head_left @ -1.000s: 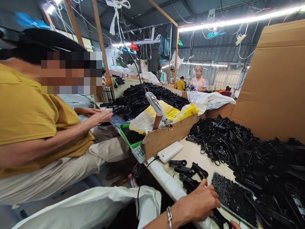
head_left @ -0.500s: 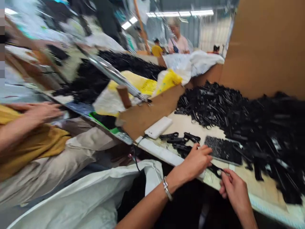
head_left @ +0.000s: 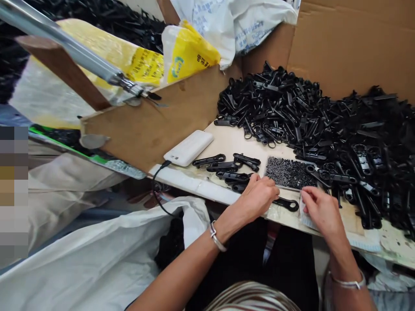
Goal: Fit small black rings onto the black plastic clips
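My left hand [head_left: 261, 195] is closed on a long black plastic part [head_left: 288, 204] with a ring at its end; the ring end sticks out to the right, just above the table edge. My right hand [head_left: 320, 211] is a short way to the right, apart from that part. Its thumb and index finger are pinched together, and what they hold, if anything, is too small to make out. Beyond both hands lies a shallow tray [head_left: 288, 172] full of tiny dark pieces. Several similar black parts [head_left: 223, 166] rest to the left of it.
A large heap of black parts [head_left: 272, 103] covers the back and right of the table, against cardboard walls [head_left: 350, 47]. A white power bank [head_left: 188, 148] with a black cable lies at left. Below hangs an open white sack [head_left: 106, 255]. A metal arm [head_left: 81, 47] slants in at upper left.
My view has tilted down and come closer to the table. My right hand has let go of the black part's ring end and moved off to the right; my left hand stays on the part.
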A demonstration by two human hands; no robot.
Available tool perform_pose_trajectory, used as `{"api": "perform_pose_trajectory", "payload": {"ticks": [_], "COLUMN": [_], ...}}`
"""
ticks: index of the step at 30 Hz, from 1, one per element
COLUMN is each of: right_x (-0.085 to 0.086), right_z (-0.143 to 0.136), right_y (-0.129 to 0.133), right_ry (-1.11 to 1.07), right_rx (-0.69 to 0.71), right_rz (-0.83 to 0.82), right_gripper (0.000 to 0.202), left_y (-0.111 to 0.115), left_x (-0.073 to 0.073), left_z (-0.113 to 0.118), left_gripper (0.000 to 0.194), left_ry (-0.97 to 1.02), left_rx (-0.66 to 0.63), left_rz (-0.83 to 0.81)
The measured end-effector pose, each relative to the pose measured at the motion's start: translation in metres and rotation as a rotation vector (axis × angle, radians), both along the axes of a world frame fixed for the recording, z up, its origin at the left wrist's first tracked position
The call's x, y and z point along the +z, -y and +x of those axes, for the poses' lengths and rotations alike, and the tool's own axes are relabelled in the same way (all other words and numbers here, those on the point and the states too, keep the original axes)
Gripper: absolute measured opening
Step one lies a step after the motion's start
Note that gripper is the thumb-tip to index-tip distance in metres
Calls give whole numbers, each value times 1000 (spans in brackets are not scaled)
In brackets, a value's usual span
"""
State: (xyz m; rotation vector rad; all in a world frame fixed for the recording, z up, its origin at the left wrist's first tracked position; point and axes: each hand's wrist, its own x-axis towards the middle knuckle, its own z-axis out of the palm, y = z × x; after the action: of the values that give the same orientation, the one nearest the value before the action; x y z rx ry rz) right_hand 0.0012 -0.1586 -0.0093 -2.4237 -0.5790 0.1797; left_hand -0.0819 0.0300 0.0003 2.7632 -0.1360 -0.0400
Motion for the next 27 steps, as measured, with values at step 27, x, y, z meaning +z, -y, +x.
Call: {"api": "perform_pose_trajectory", "payload": {"ticks": [27], "right_x": [7], "right_z": [60], "right_y": [-37], "right_ry": [279], "right_rx": [212], "right_rz": [-264], "right_gripper": [12], "left_y": [-25], "left_x": [17], "left_z": [31], "left_gripper": [26], "left_ry": [12], "left_rx": [25], "left_rz": [-4]}}
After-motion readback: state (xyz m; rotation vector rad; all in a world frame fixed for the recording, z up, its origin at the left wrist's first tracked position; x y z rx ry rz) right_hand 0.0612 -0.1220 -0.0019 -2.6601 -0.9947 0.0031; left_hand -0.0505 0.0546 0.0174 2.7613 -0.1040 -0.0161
